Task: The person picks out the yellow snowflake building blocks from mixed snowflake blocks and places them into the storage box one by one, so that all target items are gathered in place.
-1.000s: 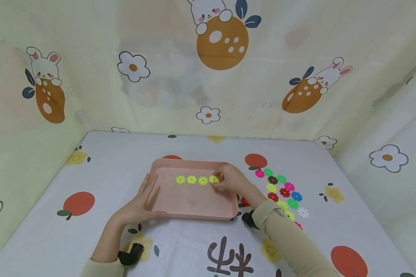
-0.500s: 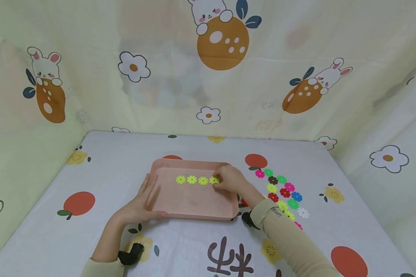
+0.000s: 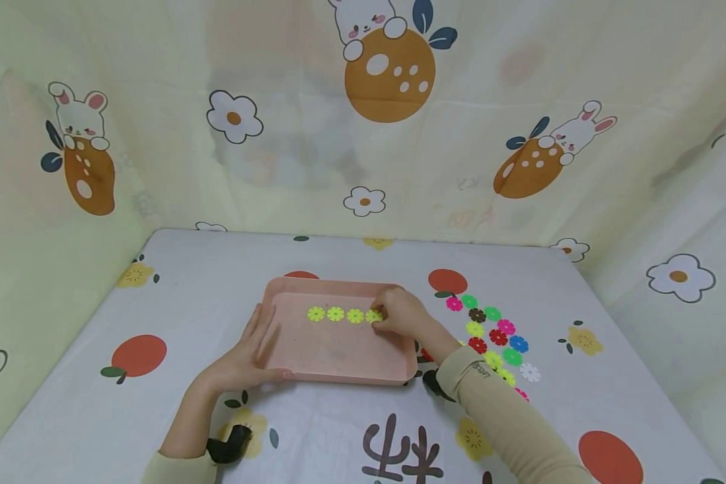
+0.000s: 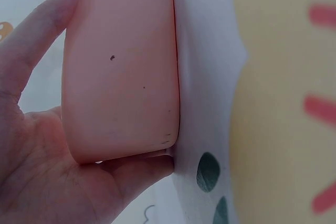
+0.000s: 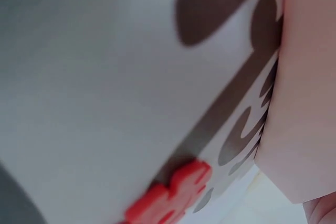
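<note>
My left hand (image 3: pixel 240 358) holds the near-left corner of a pink tray (image 3: pixel 339 359), thumb along the front edge and fingers on the left side. The left wrist view shows this hand (image 4: pixel 58 145) against the outer wall of the tray (image 4: pixel 121 77). Inside the tray, my right hand (image 3: pixel 401 311) pinches a yellow-green flower-shaped plastic disc (image 3: pixel 372 315) between thumb and fingertips, partly hiding it. It is at the right end of a row with three like discs, among them the leftmost disc (image 3: pixel 316 314).
Right of the tray lie several loose flower discs in mixed colours, including a blue disc (image 3: pixel 519 344) and a white disc (image 3: pixel 529 372). A red disc (image 5: pixel 170 195) is near the tray wall (image 5: pixel 310 87) in the right wrist view. A patterned curtain (image 3: pixel 302 161) stands behind the table.
The right hand's fingers have shifted very slightly at the last disc in the row, now covering a little more of it. The left hand and tray stay put.
</note>
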{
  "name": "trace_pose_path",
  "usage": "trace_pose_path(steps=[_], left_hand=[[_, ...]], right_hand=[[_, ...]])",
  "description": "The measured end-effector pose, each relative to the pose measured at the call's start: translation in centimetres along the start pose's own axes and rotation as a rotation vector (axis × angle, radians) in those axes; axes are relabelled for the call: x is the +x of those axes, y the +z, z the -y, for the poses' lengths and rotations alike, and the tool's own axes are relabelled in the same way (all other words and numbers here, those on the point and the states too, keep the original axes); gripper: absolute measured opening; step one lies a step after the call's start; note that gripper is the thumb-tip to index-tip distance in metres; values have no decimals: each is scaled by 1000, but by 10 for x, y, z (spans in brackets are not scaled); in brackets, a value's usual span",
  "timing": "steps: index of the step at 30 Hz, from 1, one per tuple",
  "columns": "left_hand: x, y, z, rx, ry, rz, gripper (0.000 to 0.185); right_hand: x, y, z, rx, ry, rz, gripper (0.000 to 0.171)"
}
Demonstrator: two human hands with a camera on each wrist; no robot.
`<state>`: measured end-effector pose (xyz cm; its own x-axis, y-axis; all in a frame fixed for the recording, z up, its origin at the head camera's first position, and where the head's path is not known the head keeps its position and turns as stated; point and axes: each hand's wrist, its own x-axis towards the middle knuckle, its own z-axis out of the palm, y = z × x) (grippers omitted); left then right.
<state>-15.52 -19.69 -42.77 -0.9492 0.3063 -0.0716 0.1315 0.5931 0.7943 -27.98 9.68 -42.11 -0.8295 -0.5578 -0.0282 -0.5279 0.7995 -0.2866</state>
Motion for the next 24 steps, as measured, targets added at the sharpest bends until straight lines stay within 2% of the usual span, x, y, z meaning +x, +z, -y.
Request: trace_pose_path(steps=[8,13,18,24], left_hand=[[2,1,-2,-1,3,4,115],[3,2,-2,5,3,6,115],[3,2,-2,16,1,6,114],[1,1,0,36,-9,4,114]], right_hand=[[-3,-2,-6,43,2,1,25],[-8,-6,-9,146,18,1,33],[-14,-10,-9,250,22,-10,33],[-25,-15,-12,316,30,-27,35]])
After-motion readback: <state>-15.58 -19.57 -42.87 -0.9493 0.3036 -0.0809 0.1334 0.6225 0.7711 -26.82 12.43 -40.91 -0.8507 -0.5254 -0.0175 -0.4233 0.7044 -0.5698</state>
